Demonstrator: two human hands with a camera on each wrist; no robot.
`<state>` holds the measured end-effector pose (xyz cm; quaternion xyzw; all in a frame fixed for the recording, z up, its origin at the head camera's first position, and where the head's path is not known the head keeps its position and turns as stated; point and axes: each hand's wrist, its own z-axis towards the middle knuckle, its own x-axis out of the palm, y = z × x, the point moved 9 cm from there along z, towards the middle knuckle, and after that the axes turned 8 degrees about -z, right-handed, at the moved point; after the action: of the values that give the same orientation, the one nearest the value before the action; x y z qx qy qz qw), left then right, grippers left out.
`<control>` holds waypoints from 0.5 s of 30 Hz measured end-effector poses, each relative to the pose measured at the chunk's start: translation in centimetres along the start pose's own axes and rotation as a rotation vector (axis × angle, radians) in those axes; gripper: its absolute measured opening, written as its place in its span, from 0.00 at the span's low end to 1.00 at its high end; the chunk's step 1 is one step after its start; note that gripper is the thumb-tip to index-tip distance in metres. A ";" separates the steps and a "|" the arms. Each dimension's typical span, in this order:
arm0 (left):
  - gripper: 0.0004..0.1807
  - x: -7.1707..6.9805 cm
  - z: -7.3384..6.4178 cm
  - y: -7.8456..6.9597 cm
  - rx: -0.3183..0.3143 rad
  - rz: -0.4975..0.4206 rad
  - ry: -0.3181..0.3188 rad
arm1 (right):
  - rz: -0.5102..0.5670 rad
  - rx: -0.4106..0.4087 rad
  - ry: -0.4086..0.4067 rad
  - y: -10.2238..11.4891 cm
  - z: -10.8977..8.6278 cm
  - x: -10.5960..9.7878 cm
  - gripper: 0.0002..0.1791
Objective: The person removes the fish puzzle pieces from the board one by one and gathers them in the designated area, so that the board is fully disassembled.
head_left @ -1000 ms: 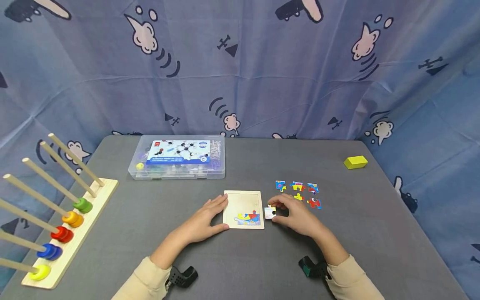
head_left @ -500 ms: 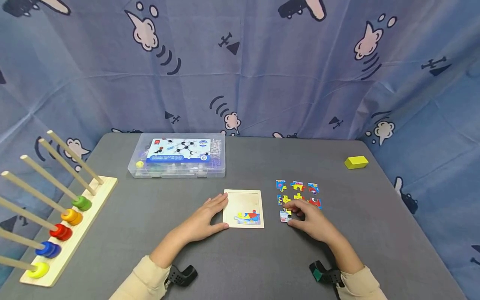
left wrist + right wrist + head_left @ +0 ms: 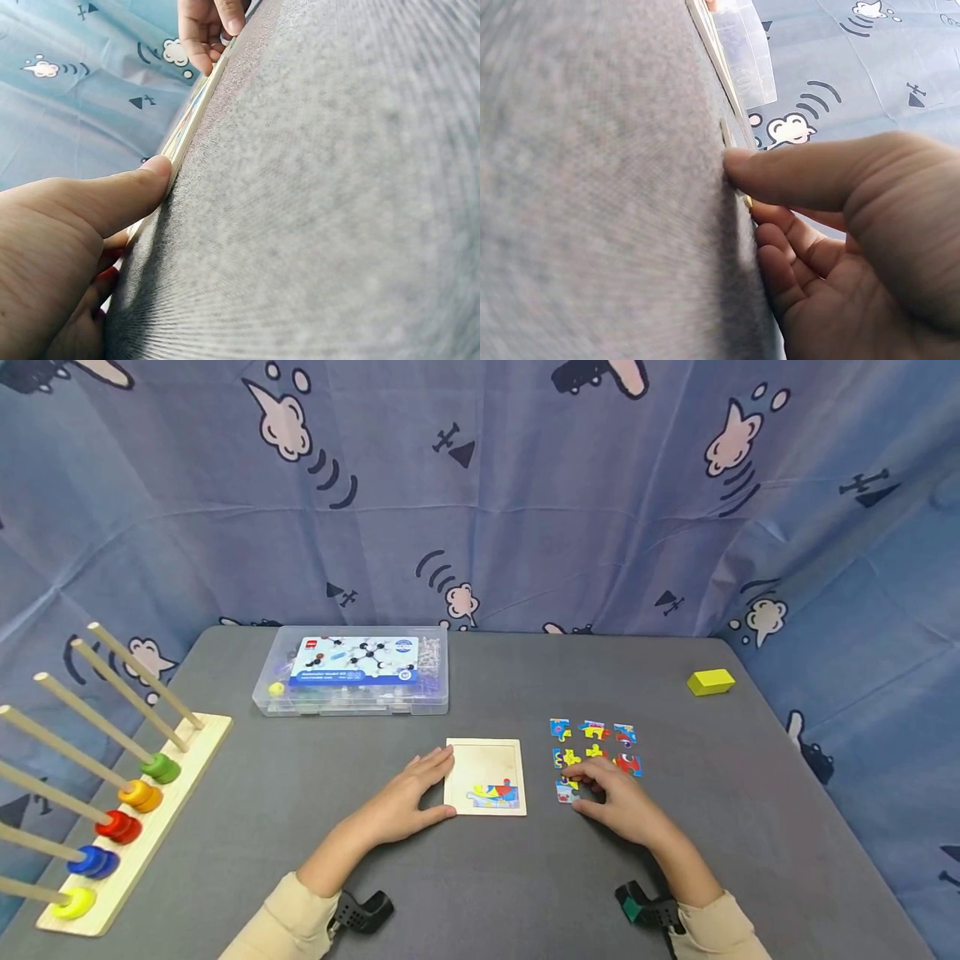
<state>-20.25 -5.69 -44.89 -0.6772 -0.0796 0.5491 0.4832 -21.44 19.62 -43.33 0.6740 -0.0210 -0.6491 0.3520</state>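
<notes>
In the head view a square wooden puzzle tray [image 3: 480, 760] lies flat, with several joined picture pieces [image 3: 495, 795] along its lower right. My left hand [image 3: 405, 802] rests at its left side, fingers fairly straight on the edge and thumb at the near corner. The left wrist view shows that thumb [image 3: 127, 196] against the tray's rim. To the right, my right hand [image 3: 622, 802] pinches a blue and white puzzle piece [image 3: 566, 792] between thumb and forefinger, low over the table. Behind it lie rows of loose puzzle pieces [image 3: 593, 730], some partly covered by the hand.
A clear plastic molecular model kit box [image 3: 352, 697] lies at the back left. On the left stands a wooden peg rack [image 3: 150, 827] with coloured rings. A yellow block [image 3: 710, 682] sits at the back right. A patterned blue curtain [image 3: 510, 510] hangs behind the grey table [image 3: 480, 893].
The right hand has moved right with the puzzle piece, from beside the tray to the near end of the loose pieces, and has stayed there. The left hand has kept its place.
</notes>
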 end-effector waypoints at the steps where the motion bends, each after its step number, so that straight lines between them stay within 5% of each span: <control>1: 0.40 0.0 0.0 0.0 0.000 0.003 -0.001 | -0.001 0.001 -0.001 0.0 0.0 0.0 0.20; 15: 0.40 0.0 0.0 0.0 0.004 0.009 -0.007 | 0.059 0.071 -0.057 -0.2 0.0 -0.5 0.23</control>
<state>-20.32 -5.70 -44.89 -0.6746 -0.0774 0.5539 0.4818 -21.61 19.99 -43.01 0.6664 -0.0739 -0.6562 0.3463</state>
